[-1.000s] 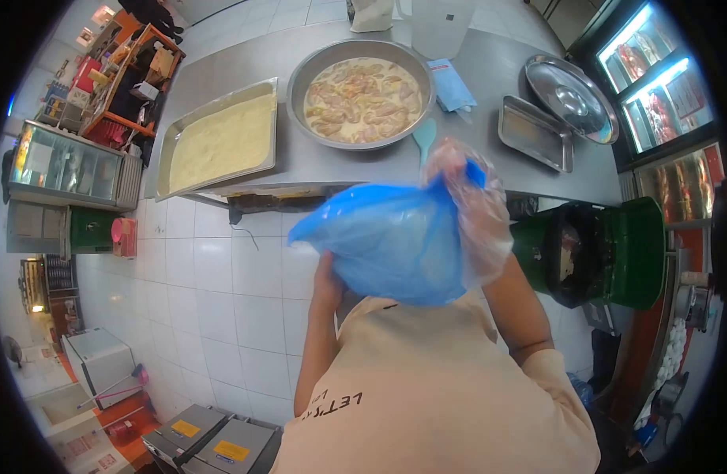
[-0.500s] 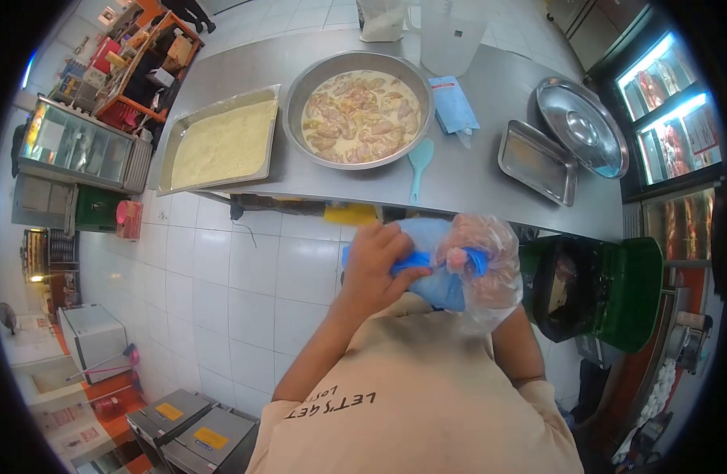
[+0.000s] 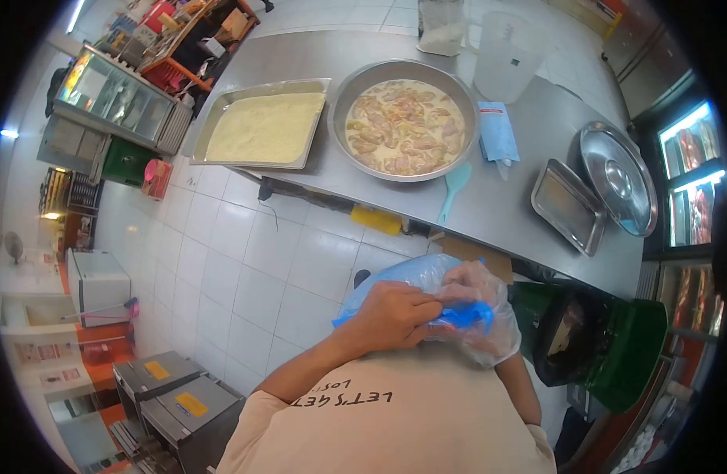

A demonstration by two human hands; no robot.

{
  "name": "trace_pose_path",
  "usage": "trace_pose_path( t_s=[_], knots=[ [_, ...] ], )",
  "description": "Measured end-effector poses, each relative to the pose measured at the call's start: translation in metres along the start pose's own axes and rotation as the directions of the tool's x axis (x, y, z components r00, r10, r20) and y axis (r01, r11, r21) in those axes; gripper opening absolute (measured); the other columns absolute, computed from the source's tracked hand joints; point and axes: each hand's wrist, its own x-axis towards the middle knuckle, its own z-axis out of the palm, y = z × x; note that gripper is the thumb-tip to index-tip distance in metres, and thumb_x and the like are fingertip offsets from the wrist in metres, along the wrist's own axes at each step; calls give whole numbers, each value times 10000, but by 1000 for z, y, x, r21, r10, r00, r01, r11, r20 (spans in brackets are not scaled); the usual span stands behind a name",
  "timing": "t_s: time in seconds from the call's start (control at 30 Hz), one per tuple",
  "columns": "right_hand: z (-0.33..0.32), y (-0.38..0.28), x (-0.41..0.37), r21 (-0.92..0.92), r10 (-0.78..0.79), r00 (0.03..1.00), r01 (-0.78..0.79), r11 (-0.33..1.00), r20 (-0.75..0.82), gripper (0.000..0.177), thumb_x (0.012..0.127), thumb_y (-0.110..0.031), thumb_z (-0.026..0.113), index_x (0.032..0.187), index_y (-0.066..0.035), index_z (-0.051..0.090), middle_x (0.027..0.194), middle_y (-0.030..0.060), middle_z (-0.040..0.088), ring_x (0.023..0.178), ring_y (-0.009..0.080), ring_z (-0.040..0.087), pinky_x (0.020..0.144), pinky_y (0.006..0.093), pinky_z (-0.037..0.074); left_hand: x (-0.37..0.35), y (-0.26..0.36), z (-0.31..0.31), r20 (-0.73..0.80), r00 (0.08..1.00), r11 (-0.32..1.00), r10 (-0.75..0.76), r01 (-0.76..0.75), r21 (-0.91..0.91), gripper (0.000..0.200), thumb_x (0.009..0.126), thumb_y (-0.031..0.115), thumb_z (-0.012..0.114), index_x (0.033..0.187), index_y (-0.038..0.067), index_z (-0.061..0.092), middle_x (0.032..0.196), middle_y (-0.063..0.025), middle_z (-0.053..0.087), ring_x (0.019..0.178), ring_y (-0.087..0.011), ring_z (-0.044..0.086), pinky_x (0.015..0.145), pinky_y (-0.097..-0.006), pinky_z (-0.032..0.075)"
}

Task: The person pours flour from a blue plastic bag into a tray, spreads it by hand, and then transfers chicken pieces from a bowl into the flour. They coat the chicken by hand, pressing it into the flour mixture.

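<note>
Just in front of my shirt, my left hand (image 3: pixel 399 316) is closed on blue plastic (image 3: pixel 470 316) that runs across to my right hand. Clear, crinkled plastic covers my right hand (image 3: pixel 467 283), which is partly seen through it; how its fingers are bent is hard to make out. A translucent light-blue bag (image 3: pixel 415 271) spreads behind my left hand. On the steel table (image 3: pixel 300 59) beyond, a round pan (image 3: pixel 340 103) holds raw meat pieces in pale liquid, beside a rectangular tray (image 3: pixel 320 118) of pale-yellow powder.
A turquoise spatula (image 3: pixel 455 189) lies by the round pan, near a light-blue packet (image 3: pixel 497 134). Behind stand a clear pitcher (image 3: pixel 505 59) and a bag of white powder (image 3: pixel 441 28). A steel tray (image 3: pixel 567 209) and round lid (image 3: pixel 618 180) lie right. A green bin (image 3: pixel 632 355) stands below.
The view has tilted, so the table's contents appear farther right and lower. Both hands and the plastic sit lower in the picture, and the light-blue bag now spreads out behind my left hand.
</note>
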Motion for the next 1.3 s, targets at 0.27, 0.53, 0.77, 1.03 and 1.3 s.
trace_pose_path(
  t_s=[0.27, 0.53, 0.77, 1.03, 1.3],
  knots=[
    [16, -17, 4, -228, -90, 985, 122, 966, 145, 319, 597, -173, 724, 897, -85, 660, 878, 75, 528, 853, 294, 495, 737, 384, 417, -20, 5, -6, -87, 995, 993, -47, 56, 103, 340, 678, 276, 766, 621, 88, 488, 577, -29, 510, 489, -208, 534, 442, -309, 416],
    [20, -18, 1, -264, -96, 964, 162, 951, 248, 324, 539, -96, 692, 856, -45, 652, 818, 83, 516, 823, 294, 494, 705, 376, 415, -34, 17, 0, -111, 991, 997, -75, 78, 20, 310, 768, 276, 727, 658, 78, 516, 591, -38, 524, 509, -206, 557, 459, -320, 435],
    [24, 0, -21, 399, 108, 941, -237, 886, 320, 236, 681, 13, 650, 815, -98, 491, 714, 11, 428, 664, 128, 452, 561, 249, 384, -34, 22, 5, -104, 994, 999, -42, 41, -13, 313, 791, 297, 715, 665, 73, 536, 587, -43, 527, 499, -214, 555, 450, -333, 436],
    [35, -6, -2, -107, -123, 989, 131, 986, 81, 348, 583, -139, 744, 915, -93, 648, 919, 77, 557, 865, 284, 519, 718, 367, 436, -34, 16, -1, -218, 973, 995, -73, 55, -86, 376, 795, 268, 728, 578, 67, 497, 535, -59, 486, 434, -233, 476, 413, -337, 378],
    [39, -8, -3, -151, 2, 1000, 2, 989, 29, 208, 718, -127, 731, 871, -65, 605, 893, 94, 522, 837, 292, 505, 717, 375, 409, -41, 9, 0, -77, 930, 888, -360, 316, -335, 286, 783, 263, 733, 713, 33, 579, 615, -75, 506, 582, -256, 512, 528, -348, 417]
  ],
)
